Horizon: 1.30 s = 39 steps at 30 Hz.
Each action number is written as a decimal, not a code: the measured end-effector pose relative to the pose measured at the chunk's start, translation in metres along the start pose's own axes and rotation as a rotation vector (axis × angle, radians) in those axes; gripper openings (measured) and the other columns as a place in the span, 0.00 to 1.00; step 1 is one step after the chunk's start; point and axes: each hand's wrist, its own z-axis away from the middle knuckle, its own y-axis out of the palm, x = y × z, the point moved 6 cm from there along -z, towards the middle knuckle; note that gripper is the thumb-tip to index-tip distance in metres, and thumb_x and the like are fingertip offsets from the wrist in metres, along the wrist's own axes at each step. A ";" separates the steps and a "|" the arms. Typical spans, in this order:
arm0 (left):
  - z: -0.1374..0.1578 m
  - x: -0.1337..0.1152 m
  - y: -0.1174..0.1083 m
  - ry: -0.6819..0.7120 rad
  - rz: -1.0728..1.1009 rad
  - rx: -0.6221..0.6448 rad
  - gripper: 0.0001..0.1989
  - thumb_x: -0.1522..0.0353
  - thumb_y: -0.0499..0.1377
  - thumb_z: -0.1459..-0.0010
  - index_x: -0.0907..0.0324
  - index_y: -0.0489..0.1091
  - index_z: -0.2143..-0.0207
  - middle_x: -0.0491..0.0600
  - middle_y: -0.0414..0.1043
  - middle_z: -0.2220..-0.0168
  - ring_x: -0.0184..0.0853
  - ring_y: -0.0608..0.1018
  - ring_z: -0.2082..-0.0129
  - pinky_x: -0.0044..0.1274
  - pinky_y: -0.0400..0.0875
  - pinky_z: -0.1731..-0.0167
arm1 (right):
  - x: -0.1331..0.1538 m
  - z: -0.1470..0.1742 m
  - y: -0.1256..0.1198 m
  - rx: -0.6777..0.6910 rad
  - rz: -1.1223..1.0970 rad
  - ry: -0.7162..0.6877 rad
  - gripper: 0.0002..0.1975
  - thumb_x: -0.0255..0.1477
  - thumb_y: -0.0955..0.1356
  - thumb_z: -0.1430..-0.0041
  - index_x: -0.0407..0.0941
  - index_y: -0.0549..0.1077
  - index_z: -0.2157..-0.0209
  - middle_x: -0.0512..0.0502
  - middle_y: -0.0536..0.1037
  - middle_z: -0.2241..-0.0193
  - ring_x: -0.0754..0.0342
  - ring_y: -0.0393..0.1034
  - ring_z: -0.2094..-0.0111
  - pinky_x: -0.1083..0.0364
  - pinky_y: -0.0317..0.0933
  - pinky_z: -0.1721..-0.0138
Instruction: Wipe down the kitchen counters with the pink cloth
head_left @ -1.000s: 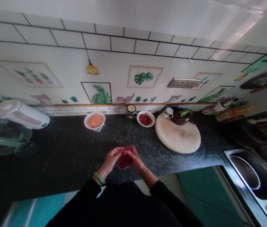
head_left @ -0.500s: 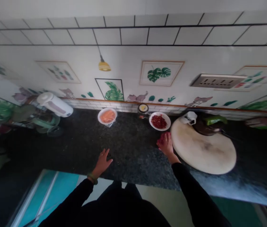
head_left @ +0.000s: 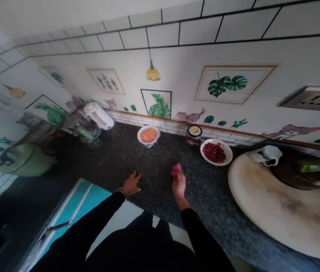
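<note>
My right hand (head_left: pixel 179 184) is closed over a pink cloth (head_left: pixel 176 169), pressing it on the dark speckled countertop (head_left: pixel 160 185). Part of the cloth is hidden beneath my fingers. My left hand (head_left: pixel 132 184) rests near the counter's front edge, fingers spread, with nothing in it. Beyond the hands stands a white bowl (head_left: pixel 139 140) of orange slices, perhaps carrot. To the right of the cloth is a white plate (head_left: pixel 229 152) of dark red beans or berries, too small to name surely. A lidded glass jar (head_left: pixel 194 133) is beside that plate.
On the right lies a large round wooden board (head_left: pixel 250 196) with a white mug (head_left: pixel 268 154) at its back edge and a green package (head_left: pixel 315 165) behind. At the left are a white kettle (head_left: pixel 99 116), a glass pitcher (head_left: pixel 87 130) and a green appliance (head_left: pixel 26 160).
My right hand has moved the pink cloth leftward, away from beside the round board, toward the counter's middle. The camera has turned to the left. My left hand stays spread on the counter.
</note>
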 end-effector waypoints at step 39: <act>-0.212 -0.041 -0.127 -0.061 1.999 -0.046 0.26 0.76 0.65 0.49 0.55 0.69 0.48 0.51 0.78 0.54 0.37 0.82 0.54 0.36 0.79 0.48 | -0.028 0.020 0.049 0.040 0.408 -0.064 0.18 0.38 0.63 0.34 0.50 0.80 0.51 0.41 0.77 0.42 0.37 0.70 0.40 0.35 0.67 0.39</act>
